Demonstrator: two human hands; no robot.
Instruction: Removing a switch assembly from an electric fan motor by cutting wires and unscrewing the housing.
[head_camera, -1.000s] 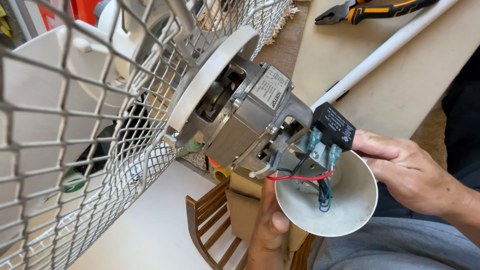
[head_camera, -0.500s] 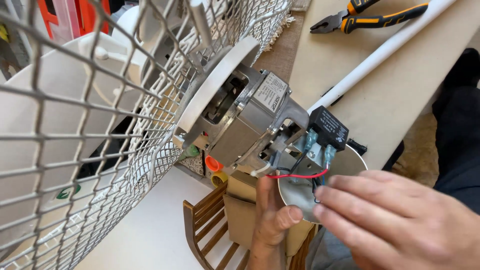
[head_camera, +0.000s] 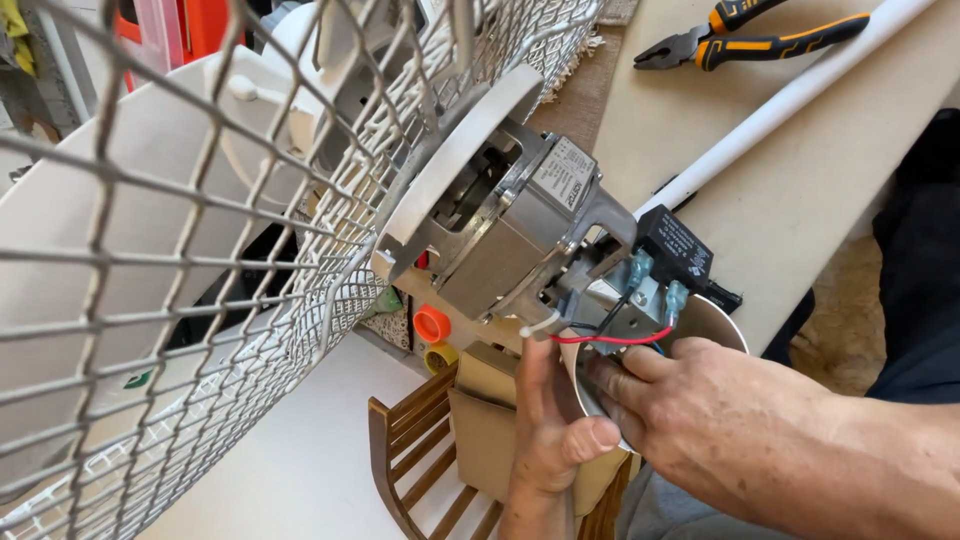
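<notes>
A white fan with a wire grille lies tilted, its bare grey motor facing me. A black capacitor sits on the motor's back, and a red wire and dark wires run down from there. My left hand grips the white dome-shaped rear cover from below, thumb on its rim. My right hand lies across the cover's opening, its fingertips curled onto the wires just under the red one. Most of the cover is hidden behind my right hand.
Orange-and-black pliers lie at the top right on a beige board, with a white tube running diagonally below them. A brown wooden rack stands under the motor. An orange knob and a yellow one sit beneath the motor.
My right hand left the cover's right rim and swept leftward across its opening, so its fingers now rest on the wires. My left hand stays on the cover.
</notes>
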